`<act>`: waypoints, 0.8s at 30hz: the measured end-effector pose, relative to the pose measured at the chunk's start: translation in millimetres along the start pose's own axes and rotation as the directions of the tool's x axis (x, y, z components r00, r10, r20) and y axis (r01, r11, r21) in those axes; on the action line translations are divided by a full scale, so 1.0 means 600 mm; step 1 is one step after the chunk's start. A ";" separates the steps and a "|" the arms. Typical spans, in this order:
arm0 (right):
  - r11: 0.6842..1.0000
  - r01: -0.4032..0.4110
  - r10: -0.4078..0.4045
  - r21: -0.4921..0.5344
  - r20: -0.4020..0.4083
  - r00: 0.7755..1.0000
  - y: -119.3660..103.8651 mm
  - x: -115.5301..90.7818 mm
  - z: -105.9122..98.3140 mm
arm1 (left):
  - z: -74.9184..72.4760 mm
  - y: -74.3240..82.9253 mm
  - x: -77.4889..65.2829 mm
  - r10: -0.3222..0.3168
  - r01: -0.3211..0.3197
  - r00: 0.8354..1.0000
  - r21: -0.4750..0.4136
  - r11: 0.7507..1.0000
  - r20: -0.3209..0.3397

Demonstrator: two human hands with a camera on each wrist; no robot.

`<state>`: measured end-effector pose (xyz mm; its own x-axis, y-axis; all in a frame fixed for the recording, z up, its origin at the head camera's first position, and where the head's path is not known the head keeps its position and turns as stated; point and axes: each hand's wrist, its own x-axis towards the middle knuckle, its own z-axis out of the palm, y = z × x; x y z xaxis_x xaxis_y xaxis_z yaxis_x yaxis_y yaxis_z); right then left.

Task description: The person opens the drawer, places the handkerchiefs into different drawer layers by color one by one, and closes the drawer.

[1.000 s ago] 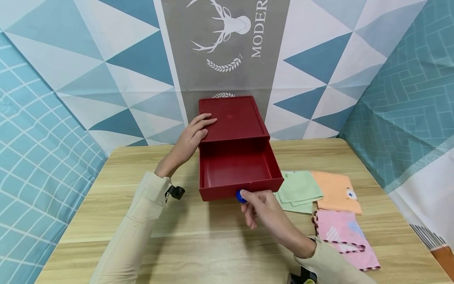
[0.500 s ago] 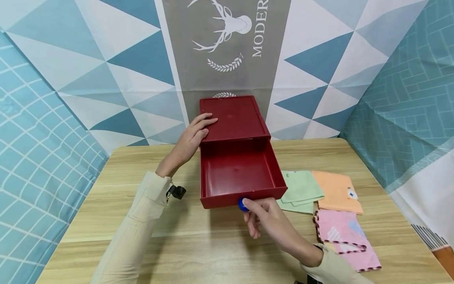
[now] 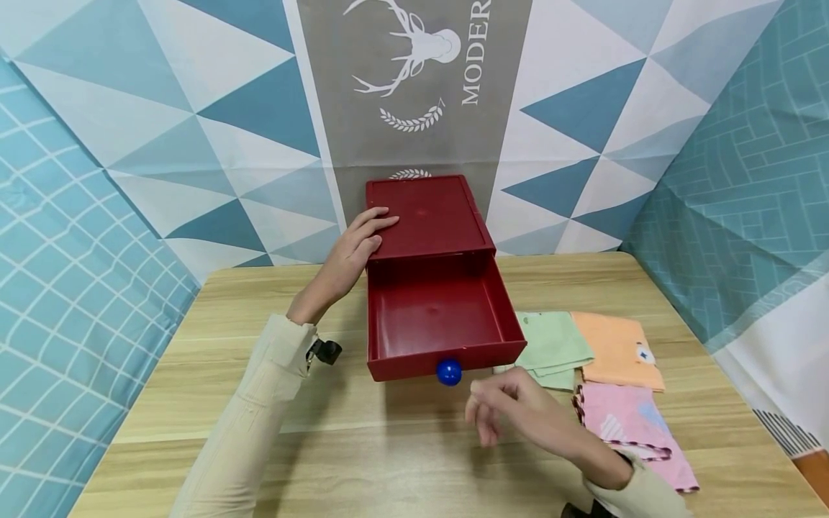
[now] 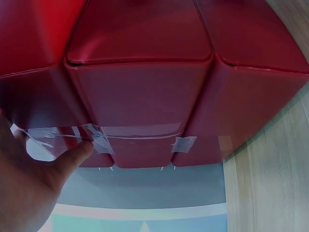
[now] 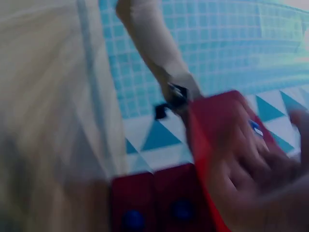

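From here, the back of the red drawer (image 3: 440,316) is hidden inside the red cabinet (image 3: 427,212), at the middle of the table's (image 3: 162,403) back edge. The drawer's right corner and the right hand (image 3: 521,414) cover part of the green cloth (image 3: 550,347), beside the orange cloth (image 3: 615,352) and pink cloth (image 3: 648,421) toward the right edge. The drawer faces the near edge, blue knob (image 3: 449,372) foremost; cabinet and drawer together run lengthwise from back to front. The left hand (image 3: 346,255) lies with fingers apart on the cabinet's left top edge, gripping nothing. The right is just beside the knob, not touching, fingers loosely bent and holding nothing. Only the left wrist view shows clear tape (image 4: 145,130) across the cabinet; the blurred right wrist view alone reveals two lower knobs (image 5: 182,210).
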<state>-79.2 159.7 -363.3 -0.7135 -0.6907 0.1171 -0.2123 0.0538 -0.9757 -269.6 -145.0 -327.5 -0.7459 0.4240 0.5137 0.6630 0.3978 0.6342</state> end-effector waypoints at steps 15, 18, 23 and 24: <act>0.872 0.115 0.096 -0.476 0.396 0.913 -0.058 -0.064 -0.106 | 0.001 -0.002 -0.003 0.008 -0.008 1.000 0.047 0.999 0.000; 0.856 0.087 0.108 -0.509 0.341 0.934 -0.054 -0.068 -0.134 | 0.001 -0.003 -0.003 0.004 -0.004 1.000 0.047 0.999 -0.001; 0.896 0.018 0.121 -0.444 0.284 0.951 -0.031 -0.065 -0.189 | 0.001 -0.002 -0.003 0.008 -0.008 1.000 0.051 0.999 -0.003; 0.906 -0.012 0.136 -0.423 0.263 0.955 -0.025 -0.065 -0.200 | 0.002 -0.002 -0.003 0.009 -0.009 1.000 0.052 0.999 -0.004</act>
<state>-128.5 272.4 -330.9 -0.5346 -0.8423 -0.0692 -0.4659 0.3621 -0.8074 -269.3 -145.4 -329.7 -0.7402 0.4245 0.5214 0.6718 0.4356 0.5991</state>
